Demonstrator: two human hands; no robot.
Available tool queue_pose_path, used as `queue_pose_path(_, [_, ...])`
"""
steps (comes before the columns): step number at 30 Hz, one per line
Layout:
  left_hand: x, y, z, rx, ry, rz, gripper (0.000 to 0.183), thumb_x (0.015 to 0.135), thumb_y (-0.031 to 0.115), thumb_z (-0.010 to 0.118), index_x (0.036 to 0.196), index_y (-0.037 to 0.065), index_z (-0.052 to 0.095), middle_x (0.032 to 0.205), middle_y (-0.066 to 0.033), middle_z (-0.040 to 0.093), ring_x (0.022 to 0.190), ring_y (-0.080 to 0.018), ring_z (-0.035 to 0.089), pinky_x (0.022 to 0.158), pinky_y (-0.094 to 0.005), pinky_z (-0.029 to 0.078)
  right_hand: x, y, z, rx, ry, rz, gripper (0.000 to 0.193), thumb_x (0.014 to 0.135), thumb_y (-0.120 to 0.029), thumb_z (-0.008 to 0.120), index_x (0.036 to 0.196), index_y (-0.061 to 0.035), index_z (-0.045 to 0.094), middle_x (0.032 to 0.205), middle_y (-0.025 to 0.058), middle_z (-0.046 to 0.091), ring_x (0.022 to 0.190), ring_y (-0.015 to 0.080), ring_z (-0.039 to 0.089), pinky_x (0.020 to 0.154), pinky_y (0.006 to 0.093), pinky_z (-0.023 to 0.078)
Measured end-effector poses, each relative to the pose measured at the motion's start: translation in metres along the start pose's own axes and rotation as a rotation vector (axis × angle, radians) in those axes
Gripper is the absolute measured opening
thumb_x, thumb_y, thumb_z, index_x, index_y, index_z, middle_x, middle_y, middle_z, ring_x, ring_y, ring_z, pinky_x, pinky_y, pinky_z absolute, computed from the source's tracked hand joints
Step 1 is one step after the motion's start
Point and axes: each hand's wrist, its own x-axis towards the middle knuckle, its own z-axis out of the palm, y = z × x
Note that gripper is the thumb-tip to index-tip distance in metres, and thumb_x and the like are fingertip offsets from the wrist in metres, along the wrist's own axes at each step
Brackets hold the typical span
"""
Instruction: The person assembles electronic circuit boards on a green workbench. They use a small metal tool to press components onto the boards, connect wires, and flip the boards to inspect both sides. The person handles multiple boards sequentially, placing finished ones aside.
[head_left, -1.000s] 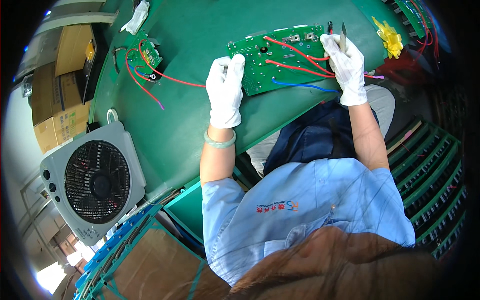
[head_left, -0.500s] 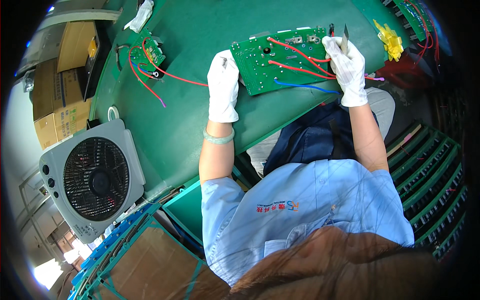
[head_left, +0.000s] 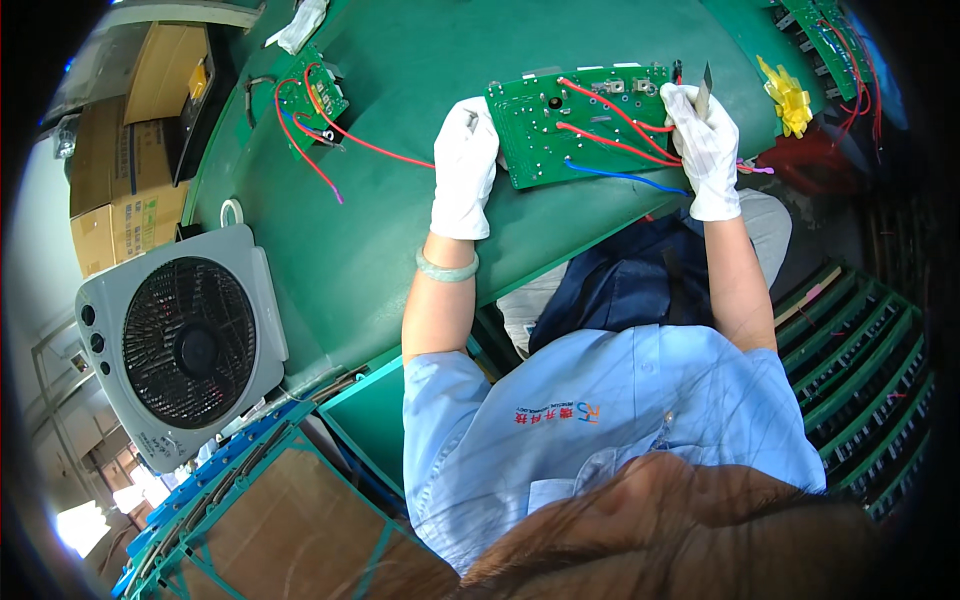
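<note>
the board [head_left: 545, 140] is up between both hands, above the near part of the green table [head_left: 350, 250], its soldered face in view; whether its underside touches the table i cannot tell. the left hand [head_left: 465, 165], in a white glove, is curled on the board's left edge and grips it. the right hand [head_left: 705, 150], gloved too, pinches a blade [head_left: 704, 92] pointing away from the wearer, and its fingers seem to hold the board's right edge as well (how firmly, the glove hides).

the step in hand looks to be holding the board steady, and a light grip by the edges should serve best, clear of the solder points. i would let the left hand bear most of the weight, since the right hand has two things to mind. the blade's tip should point away from the red wires [head_left: 594, 95] and the blue wire [head_left: 625, 175], which all run toward the right hand; pinching or tugging them could strain their joints. on the other side, a long wire [head_left: 390, 155] from the second board [head_left: 320, 95] reaches the left glove, so any turn there should be slow, lest it snag.
</note>
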Motion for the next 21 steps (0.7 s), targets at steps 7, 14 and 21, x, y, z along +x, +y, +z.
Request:
queue_pose_path(7, [0.003, 0.001, 0.003, 0.030, 0.069, 0.004, 0.021, 0.099, 0.018, 0.057, 0.110, 0.000, 0.056, 0.084, -0.0010, 0.060, 0.065, -0.0047, 0.053, 0.054, -0.0199, 0.042, 0.004, -0.009, -0.007, -0.306, 0.158, -0.376, 0.022, 0.088, -0.018, 0.072, 0.104, -0.0022, 0.070, 0.087, 0.0030, 0.066, 0.072, 0.0067, 0.056, 0.064, 0.0231, 0.045])
queue_pose_path(14, [0.008, -0.007, -0.006, 0.027, 0.064, 0.029, 0.035, 0.099, 0.019, 0.056, 0.123, -0.005, 0.047, 0.094, -0.0056, 0.063, 0.077, -0.0066, 0.059, 0.060, -0.0203, 0.050, -0.042, -0.068, -0.006, -0.699, -0.110, -0.853, 0.041, 0.076, 0.004, 0.063, 0.115, -0.0065, 0.068, 0.097, 0.0090, 0.070, 0.087, 0.0222, 0.068, 0.078, 0.0306, 0.055])
queue_pose_path(21, [0.016, -0.012, -0.016, 0.003, -0.099, -0.051, 0.049, 0.098, 0.026, 0.057, 0.128, -0.010, 0.043, 0.101, -0.0096, 0.065, 0.077, -0.0112, 0.062, 0.064, -0.0222, 0.054, -0.059, -0.049, 0.014, -0.761, -0.203, -0.801, 0.048, 0.072, -0.002, 0.070, 0.119, -0.0117, 0.067, 0.098, 0.0107, 0.068, 0.079, 0.0252, 0.067, 0.069, 0.0330, 0.055])
